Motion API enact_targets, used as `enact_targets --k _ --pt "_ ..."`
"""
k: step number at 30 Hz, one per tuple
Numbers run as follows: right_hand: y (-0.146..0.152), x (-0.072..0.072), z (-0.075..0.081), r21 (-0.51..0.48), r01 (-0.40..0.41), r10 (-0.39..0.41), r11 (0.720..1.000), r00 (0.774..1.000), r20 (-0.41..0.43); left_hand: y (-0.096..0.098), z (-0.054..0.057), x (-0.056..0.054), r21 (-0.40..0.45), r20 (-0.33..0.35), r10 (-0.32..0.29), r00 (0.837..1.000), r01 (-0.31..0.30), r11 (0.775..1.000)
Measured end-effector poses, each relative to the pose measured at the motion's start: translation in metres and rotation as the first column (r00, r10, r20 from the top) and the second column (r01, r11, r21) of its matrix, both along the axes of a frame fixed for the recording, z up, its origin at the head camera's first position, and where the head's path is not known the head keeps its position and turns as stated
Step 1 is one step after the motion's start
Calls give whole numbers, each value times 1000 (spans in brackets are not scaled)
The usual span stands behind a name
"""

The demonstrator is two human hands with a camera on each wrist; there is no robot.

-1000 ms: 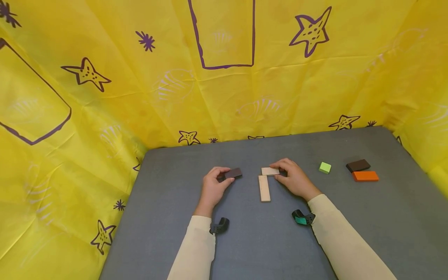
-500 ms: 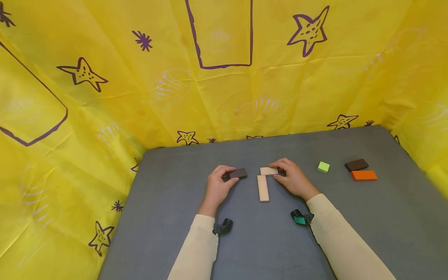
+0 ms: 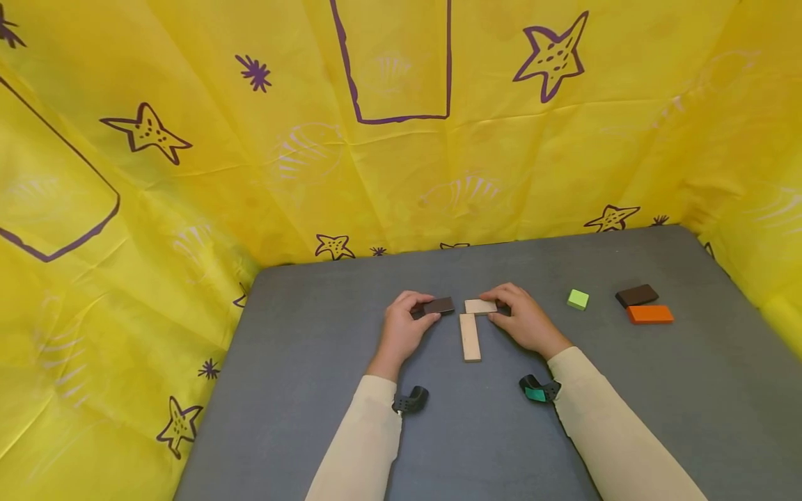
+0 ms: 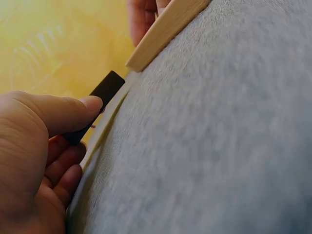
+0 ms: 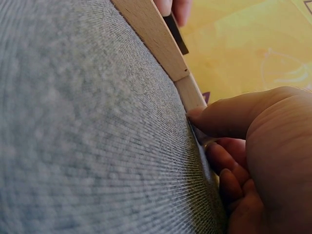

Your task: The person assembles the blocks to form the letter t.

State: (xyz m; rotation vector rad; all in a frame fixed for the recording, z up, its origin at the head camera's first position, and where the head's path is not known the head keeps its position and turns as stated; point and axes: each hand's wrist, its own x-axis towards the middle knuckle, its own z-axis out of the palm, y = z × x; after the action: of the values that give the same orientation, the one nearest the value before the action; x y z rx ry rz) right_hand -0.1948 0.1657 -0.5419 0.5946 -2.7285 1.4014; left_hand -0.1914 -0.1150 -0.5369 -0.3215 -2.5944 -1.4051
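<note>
My left hand (image 3: 401, 329) pinches a dark brown block (image 3: 441, 305) between thumb and fingers, just left of two pale wooden blocks. In the left wrist view the dark block (image 4: 108, 89) appears slightly tilted, its free end pointing toward the pale wood. With thumb and fingers, my right hand (image 3: 526, 319) grips the right end of the short-looking pale block (image 3: 479, 306), which lies crosswise. A second pale wooden block (image 3: 470, 338) lies lengthwise toward me, its far end against the crosswise one. A small gap separates the dark block from the pale pair.
To the right on the grey table (image 3: 301, 417) sits a small lime-green block (image 3: 578, 300). Farther right, another dark brown block (image 3: 637, 296) lies against an orange block (image 3: 650, 315). A yellow patterned cloth (image 3: 388, 181) hangs behind and at the sides.
My left hand has moved to the right with the dark brown block, narrowing the gap to the pale blocks. The right hand holds its place on the crosswise block.
</note>
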Motion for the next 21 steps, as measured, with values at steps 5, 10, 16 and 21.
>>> enact_targets --k 5,10,16,21 --pt "0 0 0 0 5 -5 1000 1000 5 7 0 -3 -25 19 -7 1000 7 1000" --pt "-1 0 -1 -7 11 -11 1000 1000 7 12 -2 -6 -39 33 -25 999 27 999" --pt "-1 0 -3 -11 12 -12 1000 1000 1 15 0 -7 -55 54 -37 998 40 998" --pt "-1 0 -2 -11 11 -11 1000 1000 -2 16 0 -7 -79 53 -44 998 48 996"
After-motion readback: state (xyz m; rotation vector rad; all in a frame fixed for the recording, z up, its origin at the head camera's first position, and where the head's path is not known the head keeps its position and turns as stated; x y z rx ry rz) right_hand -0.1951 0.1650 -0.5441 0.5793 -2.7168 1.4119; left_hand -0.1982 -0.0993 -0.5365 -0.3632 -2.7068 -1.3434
